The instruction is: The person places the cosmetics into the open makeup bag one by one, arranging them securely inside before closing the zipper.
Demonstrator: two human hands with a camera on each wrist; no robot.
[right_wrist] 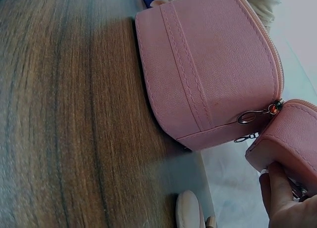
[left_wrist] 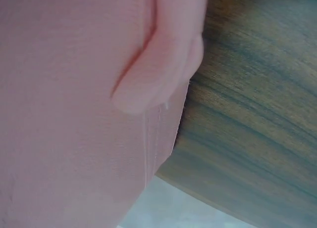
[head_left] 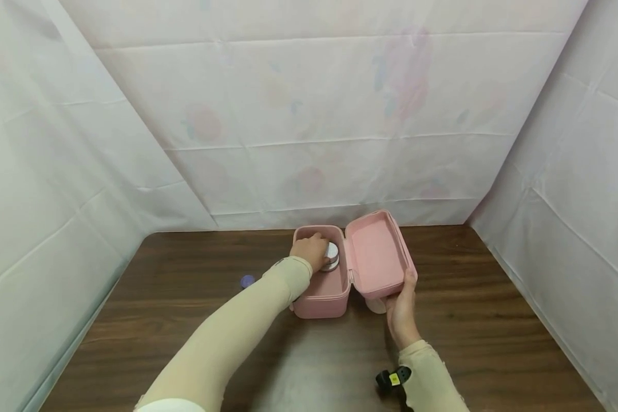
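Small round jar (head_left: 331, 256), silver-white, down inside the open pink case (head_left: 321, 294), toward its right wall. Left hand (head_left: 310, 250) over the jar, fingers curled round it in a holding grip; from the left wrist view only a fingertip (left_wrist: 148, 84) against pink case wall, jar hidden there. Case standing near the middle of the dark wooden bench (head_left: 494, 320), far edge close to the white backdrop (head_left: 309, 114). Lid (head_left: 378, 254) swung open to the right, tilted up, pale pink lining showing. Right hand (head_left: 403, 312) at the lid's near corner, thumb up along the edge, fingers behind, a narrow grip pinching the lid; in the right wrist view, fingers (right_wrist: 280, 198) under the lid's rim, with 2 zipper pulls (right_wrist: 252, 116) hanging between case and lid. Small purple cap (head_left: 247, 281) on the bench left of the case, apart from it. Pale round object (head_left: 376, 305) just beside the case's near right corner, partly hidden by the right hand; kind not clear.
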